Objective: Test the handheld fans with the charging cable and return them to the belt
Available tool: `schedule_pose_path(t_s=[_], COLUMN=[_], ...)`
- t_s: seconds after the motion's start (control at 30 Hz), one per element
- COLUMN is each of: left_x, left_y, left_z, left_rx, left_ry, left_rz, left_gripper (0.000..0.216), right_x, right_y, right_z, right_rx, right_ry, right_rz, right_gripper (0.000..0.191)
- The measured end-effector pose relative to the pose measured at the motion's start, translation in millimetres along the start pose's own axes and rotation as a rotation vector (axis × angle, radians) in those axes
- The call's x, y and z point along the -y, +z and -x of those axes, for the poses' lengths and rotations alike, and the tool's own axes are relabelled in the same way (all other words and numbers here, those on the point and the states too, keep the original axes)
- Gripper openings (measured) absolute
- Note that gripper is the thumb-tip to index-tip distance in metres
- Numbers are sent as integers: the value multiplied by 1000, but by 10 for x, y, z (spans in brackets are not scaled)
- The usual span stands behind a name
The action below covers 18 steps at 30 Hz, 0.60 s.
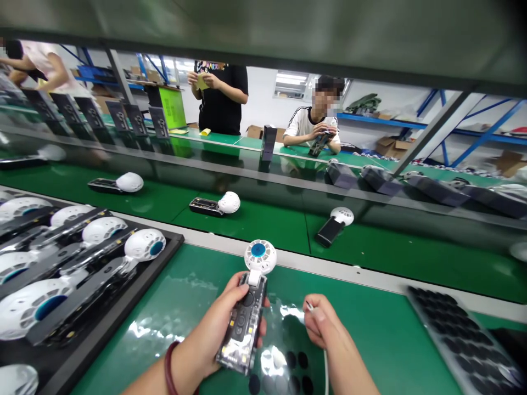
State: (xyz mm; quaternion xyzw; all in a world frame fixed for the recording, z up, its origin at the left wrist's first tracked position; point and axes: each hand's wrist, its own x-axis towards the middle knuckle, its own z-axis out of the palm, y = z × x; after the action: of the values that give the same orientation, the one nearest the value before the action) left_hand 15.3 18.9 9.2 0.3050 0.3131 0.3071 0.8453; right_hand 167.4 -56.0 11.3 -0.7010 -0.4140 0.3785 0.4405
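Note:
A handheld fan [242, 323] with a clear-cased dark body and a round white head with a blue centre lies in my left hand [233, 302]. The fingers wrap round its body, thumb on the front, and the head points away from me. To the right, apart from the fan, my right hand [323, 321] pinches the plug end of a white cable [326, 367] between thumb and forefinger. The cable runs down beneath that hand. Several black round discs [292, 378] lie on the green mat [370, 329] below the hands.
A black tray [164, 255] of several similar fans fills the left. Beyond a metal rail, more fans [228, 203] rest on a green conveyor belt [275, 225]. A sheet of black round pads [457, 329] lies at right. Dark boxes [269, 141] and co-workers [222, 93] are across the line.

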Motion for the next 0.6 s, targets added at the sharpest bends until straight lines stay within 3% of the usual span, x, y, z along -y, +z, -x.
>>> schedule_pose_path(t_s=[0.13,0.3,0.47,0.6], left_x=[3,11,6,6], left_y=[-24,-49,-43,-31], left_z=[9,7,39,48], left_rx=[85,123,173,181], left_ry=[28,23,0,-28], left_rz=[-21,-16,-59,-56], left_gripper=[22,23,19,21], right_x=[-1,-55,-79,-27], right_y=[3,104,114,83], right_z=[-1,3,35,39], right_rx=[10,149,60,76], right_ry=[-8,-202,-332,-462], right_rz=[86,70,65,111], right_gripper=[25,17,11,11])
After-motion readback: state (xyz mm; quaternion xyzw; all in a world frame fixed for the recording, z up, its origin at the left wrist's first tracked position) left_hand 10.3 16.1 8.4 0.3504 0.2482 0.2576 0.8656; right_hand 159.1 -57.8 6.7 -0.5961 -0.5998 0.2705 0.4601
